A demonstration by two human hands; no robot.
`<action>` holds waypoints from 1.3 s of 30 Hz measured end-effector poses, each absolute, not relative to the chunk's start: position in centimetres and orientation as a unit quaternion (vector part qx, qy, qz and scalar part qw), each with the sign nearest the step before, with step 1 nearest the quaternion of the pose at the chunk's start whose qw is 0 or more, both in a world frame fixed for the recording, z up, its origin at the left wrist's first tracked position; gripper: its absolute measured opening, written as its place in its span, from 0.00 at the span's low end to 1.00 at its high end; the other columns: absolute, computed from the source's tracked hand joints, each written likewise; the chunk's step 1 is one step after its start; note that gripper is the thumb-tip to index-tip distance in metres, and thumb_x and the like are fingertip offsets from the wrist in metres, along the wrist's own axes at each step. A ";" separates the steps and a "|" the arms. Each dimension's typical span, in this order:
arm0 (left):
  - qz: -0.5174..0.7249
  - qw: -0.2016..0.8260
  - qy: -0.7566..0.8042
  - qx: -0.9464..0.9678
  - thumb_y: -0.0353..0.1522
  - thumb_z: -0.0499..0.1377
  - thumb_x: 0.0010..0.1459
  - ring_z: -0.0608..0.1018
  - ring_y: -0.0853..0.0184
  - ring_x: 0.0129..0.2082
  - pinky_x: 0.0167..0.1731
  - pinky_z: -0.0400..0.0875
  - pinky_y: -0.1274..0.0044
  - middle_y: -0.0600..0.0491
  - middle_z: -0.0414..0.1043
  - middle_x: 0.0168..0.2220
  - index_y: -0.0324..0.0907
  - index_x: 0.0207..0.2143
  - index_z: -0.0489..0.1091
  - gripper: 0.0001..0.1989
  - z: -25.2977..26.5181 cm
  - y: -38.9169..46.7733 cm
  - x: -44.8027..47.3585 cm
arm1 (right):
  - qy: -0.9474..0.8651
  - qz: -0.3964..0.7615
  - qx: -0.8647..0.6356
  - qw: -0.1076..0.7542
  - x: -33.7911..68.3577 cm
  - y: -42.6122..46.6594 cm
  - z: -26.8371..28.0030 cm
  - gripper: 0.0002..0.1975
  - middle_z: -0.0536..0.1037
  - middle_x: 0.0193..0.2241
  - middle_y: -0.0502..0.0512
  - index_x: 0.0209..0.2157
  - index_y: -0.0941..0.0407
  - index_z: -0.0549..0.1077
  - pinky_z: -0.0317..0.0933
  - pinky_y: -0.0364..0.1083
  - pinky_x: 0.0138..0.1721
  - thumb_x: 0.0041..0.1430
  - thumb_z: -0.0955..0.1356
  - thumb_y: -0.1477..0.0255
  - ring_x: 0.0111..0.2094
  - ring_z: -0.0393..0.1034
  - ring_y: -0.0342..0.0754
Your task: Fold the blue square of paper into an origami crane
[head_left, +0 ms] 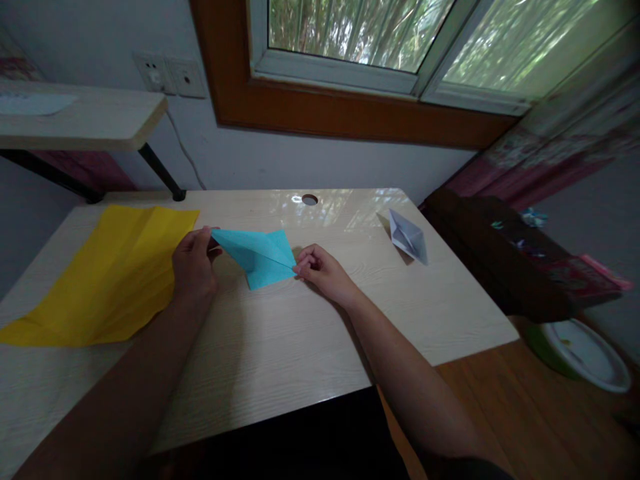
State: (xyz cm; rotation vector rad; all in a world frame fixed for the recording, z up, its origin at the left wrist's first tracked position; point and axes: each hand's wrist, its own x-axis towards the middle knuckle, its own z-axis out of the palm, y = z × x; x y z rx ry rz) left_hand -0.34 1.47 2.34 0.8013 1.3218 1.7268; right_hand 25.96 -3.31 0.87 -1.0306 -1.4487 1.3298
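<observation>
A folded sheet of light-blue paper [260,257] is held between my two hands over the desk. My left hand [196,259] pinches its pointed left end. On the other side, my right hand [320,268] grips the lower right corner between thumb and fingers. Crease lines run across the blue paper toward that corner. Beside my left hand, a large yellow paper sheet [110,273] lies partly under the left wrist and forearm. A folded white paper boat [407,237] rests on the desk to the right, apart from both hands.
The pale wooden desk [300,353] has a round cable hole [309,199] near its back edge. A raised shelf [100,123] on black legs stands at the back left. Right of the desk are a dark wooden cabinet [470,247] and a white-and-green basin [590,353].
</observation>
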 end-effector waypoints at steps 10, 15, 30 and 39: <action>0.666 0.400 0.521 0.354 0.42 0.62 0.57 0.79 0.68 0.32 0.28 0.74 0.78 0.53 0.78 0.36 0.45 0.31 0.72 0.11 2.0 1.6 -0.5 | -0.590 0.528 -0.427 0.437 25.9 -3.5 1.4 0.13 0.73 0.27 0.45 0.38 0.53 0.69 0.61 0.43 0.32 0.56 0.75 0.66 0.29 0.68 0.42; 0.651 0.405 0.514 0.385 0.42 0.62 0.59 0.79 0.68 0.31 0.32 0.77 0.77 0.53 0.77 0.34 0.43 0.33 0.73 0.11 1.5 1.8 -0.5 | -0.654 0.498 -0.419 0.385 25.9 -4.3 2.3 0.08 0.75 0.27 0.48 0.36 0.55 0.72 0.61 0.43 0.32 0.58 0.72 0.67 0.28 0.68 0.42; 0.447 0.230 0.558 0.660 0.37 0.62 0.61 0.80 0.60 0.47 0.47 0.76 0.69 0.47 0.78 0.48 0.43 0.53 0.75 0.19 1.3 0.9 -0.4 | -0.862 0.213 -0.326 0.324 25.5 -3.9 1.7 0.08 0.77 0.35 0.54 0.38 0.54 0.77 0.63 0.49 0.45 0.63 0.74 0.65 0.40 0.70 0.49; 0.340 0.069 0.407 0.845 0.30 0.57 0.66 0.71 0.55 0.61 0.64 0.63 0.55 0.48 0.76 0.55 0.47 0.48 0.79 0.13 0.8 0.5 -0.3 | -0.852 0.205 -0.384 0.292 25.4 -4.0 1.4 0.06 0.76 0.35 0.54 0.39 0.53 0.78 0.63 0.49 0.46 0.63 0.74 0.67 0.41 0.69 0.49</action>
